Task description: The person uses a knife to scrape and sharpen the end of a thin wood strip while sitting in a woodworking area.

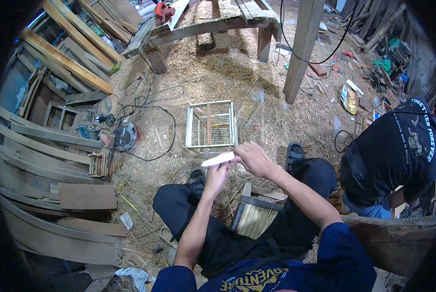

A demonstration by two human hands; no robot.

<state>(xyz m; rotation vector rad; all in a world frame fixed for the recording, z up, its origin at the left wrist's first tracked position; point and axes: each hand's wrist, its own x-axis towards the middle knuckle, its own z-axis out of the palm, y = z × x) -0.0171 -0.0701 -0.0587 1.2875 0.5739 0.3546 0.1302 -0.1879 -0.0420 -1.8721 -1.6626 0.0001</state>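
A knife-like white blade, washed out by glare, points left in front of my knees. My right hand is closed at its right end, and any handle is hidden in the fist. Just under the blade, my left hand is closed with its fingertips close to the right hand. Whatever the left fingers pinch is too small or hidden to make out. Right beyond my hands, a small cage-like wooden frame with thin bars and a reddish-brown middle strip stands on the straw-strewn ground.
A slatted wooden box lies between my legs. Power tools and looped cables are at the left, by stacked boards. A wooden bench and a post stand ahead. Another person bends over at the right.
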